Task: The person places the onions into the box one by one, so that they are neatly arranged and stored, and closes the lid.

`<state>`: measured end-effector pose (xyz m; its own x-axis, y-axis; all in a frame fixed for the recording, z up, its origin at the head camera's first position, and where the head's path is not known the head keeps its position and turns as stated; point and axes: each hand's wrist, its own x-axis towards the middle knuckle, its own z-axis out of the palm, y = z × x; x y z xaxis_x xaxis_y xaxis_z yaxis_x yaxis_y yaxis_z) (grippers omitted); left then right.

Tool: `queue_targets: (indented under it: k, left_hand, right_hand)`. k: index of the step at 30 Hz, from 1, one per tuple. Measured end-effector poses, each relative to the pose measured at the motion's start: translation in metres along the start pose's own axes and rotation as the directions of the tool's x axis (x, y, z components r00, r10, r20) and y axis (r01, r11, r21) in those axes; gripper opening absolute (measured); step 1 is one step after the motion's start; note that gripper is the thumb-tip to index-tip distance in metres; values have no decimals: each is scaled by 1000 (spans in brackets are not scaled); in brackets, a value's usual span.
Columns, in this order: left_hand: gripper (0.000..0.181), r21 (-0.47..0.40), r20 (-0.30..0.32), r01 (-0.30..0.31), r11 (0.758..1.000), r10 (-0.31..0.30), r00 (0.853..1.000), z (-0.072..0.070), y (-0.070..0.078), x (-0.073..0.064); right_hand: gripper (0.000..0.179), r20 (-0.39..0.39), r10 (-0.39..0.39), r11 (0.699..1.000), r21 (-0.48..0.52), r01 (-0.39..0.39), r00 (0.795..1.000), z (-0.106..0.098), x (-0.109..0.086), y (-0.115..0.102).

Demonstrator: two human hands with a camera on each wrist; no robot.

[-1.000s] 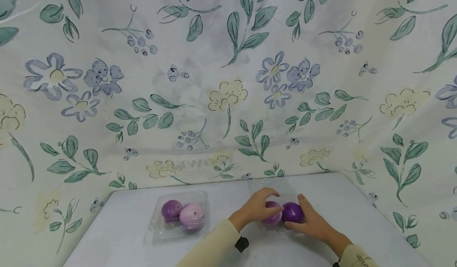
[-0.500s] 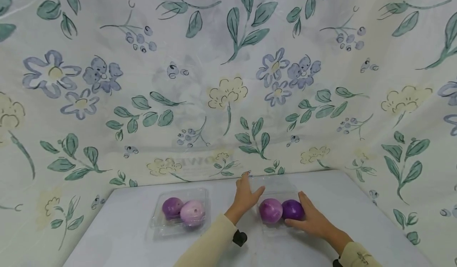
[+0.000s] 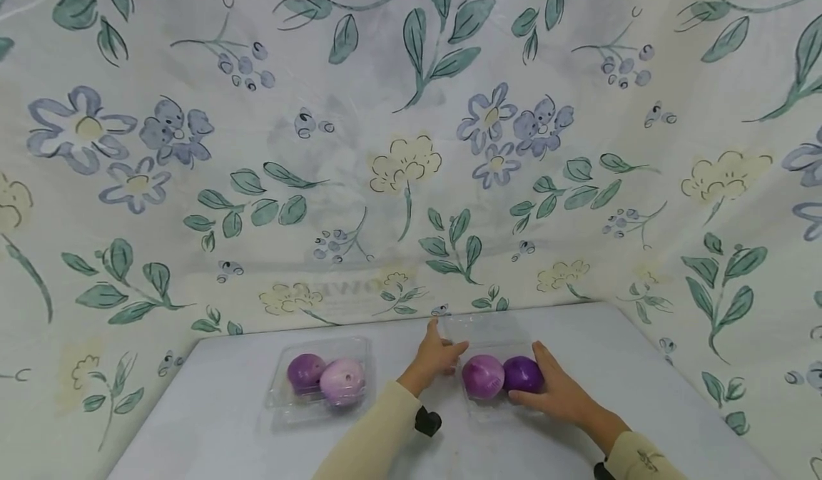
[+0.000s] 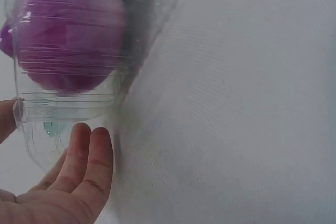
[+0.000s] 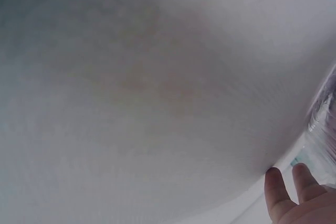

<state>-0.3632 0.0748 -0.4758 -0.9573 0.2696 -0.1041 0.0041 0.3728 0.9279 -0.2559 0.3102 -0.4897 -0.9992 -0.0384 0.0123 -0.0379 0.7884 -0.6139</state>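
Note:
A clear plastic clamshell box (image 3: 491,412) stands on the right part of the table with its lid (image 3: 494,329) folded back. Inside, a lighter purple onion (image 3: 483,377) lies left of a dark purple onion (image 3: 523,375). My left hand (image 3: 434,361) is at the box's back left corner, its index finger pointing to the lid. In the left wrist view, two straight fingers (image 4: 100,156) lie by the ridged wall and the thumb tip meets the box edge. My right hand (image 3: 565,394) rests against the right side, thumb and fingers spread around the dark onion's end.
A second clear clamshell box (image 3: 292,414) sits on the left of the table. It holds a purple onion (image 3: 306,373) and a pale pink onion (image 3: 343,381). Behind the white table (image 3: 225,387) hangs a flowered cloth (image 3: 359,202).
My left hand has left the lighter onion and moved left and back to the box's corner. My right hand stays at the right side of the box.

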Motion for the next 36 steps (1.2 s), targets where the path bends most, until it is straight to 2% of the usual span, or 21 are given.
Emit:
queue_targets:
  k: [3,9,12,19,26,33,36]
  left_hand:
    - [90,-74,34,22,997,-19,999,-2,1,0]
    - [85,-133,88,-16,991,27,996,-8,7,4]
    - [81,-134,84,-42,990,54,995,-10,10,7]
    - [70,-77,49,-129,989,133,990,-10,14,10]
    - [66,29,31,-275,961,274,961,-7,11,8]
    - [56,79,28,-336,939,335,942,-3,7,0]
    - [48,96,11,-374,923,374,927,0,8,-3]
  right_hand:
    - [118,4,6,1000,1,-6,1000,0,1,-2]
    - [117,0,-8,1000,2,8,1000,-4,6,-4]
    - [117,-2,-10,1000,-4,10,1000,-6,10,-3]
    - [118,1,1,1000,-15,-1,1000,-5,10,-4]
    - [118,-1,8,1000,-20,-8,1000,-4,6,-4]
    - [119,28,27,1000,0,-27,999,-1,2,-4]
    - [119,24,26,1000,5,-26,999,-1,1,-3]
